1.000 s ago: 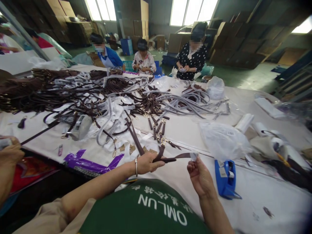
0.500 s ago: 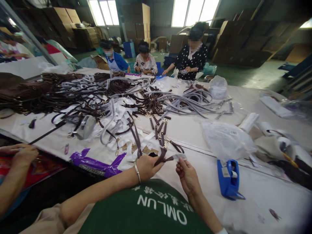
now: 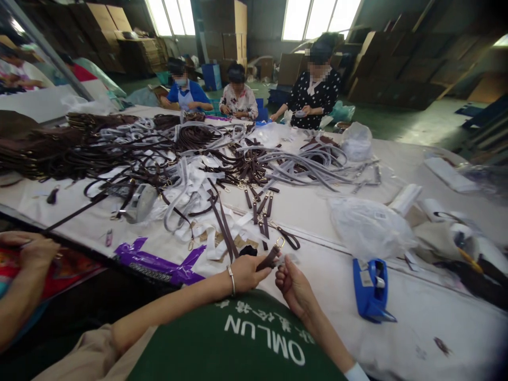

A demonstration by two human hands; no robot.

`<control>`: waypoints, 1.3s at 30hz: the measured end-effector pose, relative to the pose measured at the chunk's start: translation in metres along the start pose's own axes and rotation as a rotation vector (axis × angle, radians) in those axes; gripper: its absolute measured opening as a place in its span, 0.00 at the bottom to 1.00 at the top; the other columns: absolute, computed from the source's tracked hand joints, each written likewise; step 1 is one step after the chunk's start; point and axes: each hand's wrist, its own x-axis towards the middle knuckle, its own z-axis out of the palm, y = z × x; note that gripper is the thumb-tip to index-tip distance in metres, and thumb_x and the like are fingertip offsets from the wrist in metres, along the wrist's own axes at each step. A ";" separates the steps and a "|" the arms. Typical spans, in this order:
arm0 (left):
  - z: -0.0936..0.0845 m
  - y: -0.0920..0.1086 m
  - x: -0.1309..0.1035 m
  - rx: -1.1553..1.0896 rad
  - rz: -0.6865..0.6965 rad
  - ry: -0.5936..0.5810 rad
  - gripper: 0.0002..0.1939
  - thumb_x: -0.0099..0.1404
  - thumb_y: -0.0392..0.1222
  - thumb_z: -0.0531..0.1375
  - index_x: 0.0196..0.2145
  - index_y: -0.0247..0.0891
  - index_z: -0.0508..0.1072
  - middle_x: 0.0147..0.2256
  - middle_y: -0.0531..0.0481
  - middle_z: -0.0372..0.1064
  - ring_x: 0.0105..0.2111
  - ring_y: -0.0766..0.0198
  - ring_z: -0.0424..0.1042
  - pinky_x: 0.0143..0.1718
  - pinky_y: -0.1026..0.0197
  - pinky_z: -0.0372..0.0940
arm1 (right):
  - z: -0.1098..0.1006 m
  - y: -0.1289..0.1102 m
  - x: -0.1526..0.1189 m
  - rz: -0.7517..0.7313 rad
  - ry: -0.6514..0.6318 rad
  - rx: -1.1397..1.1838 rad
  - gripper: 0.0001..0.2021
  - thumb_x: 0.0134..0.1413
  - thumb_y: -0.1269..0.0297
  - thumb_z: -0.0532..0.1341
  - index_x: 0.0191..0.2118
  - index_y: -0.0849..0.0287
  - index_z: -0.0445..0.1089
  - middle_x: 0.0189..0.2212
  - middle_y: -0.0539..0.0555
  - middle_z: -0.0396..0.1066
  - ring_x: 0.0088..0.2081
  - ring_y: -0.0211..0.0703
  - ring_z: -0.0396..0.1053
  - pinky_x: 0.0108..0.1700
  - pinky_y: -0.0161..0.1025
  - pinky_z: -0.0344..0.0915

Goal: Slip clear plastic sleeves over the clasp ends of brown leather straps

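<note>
My left hand (image 3: 246, 273), with a bangle at its wrist, is closed on a dark brown strap (image 3: 269, 258) that ends in a gold clasp (image 3: 280, 243). Close beside it, my right hand (image 3: 294, 287) pinches a thin pale strip (image 3: 289, 259) against the strap. Whether the strip is tape or plastic wrap I cannot tell. Just beyond the hands lies a looped brown strap (image 3: 289, 238). Short brown straps with gold clasps (image 3: 262, 209) are spread farther up the table.
A blue tape dispenser (image 3: 371, 291) and a clear plastic bag (image 3: 371, 225) are on the right. Purple packaging (image 3: 156, 264) lies at the left edge, near a co-worker's hands (image 3: 37, 254). Piled straps (image 3: 130, 143) cover the table's far left. Several people work opposite.
My right hand has moved left and in toward my left hand, bringing the pale strip close around the strap. The clasp end now points up, away from me.
</note>
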 end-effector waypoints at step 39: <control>0.014 -0.010 0.013 -0.510 -0.164 -0.031 0.22 0.61 0.57 0.51 0.31 0.33 0.66 0.13 0.55 0.59 0.10 0.71 0.55 0.13 0.69 0.50 | 0.004 -0.002 -0.007 -0.690 -0.038 -1.070 0.09 0.57 0.58 0.56 0.33 0.57 0.68 0.26 0.51 0.71 0.28 0.40 0.68 0.33 0.36 0.64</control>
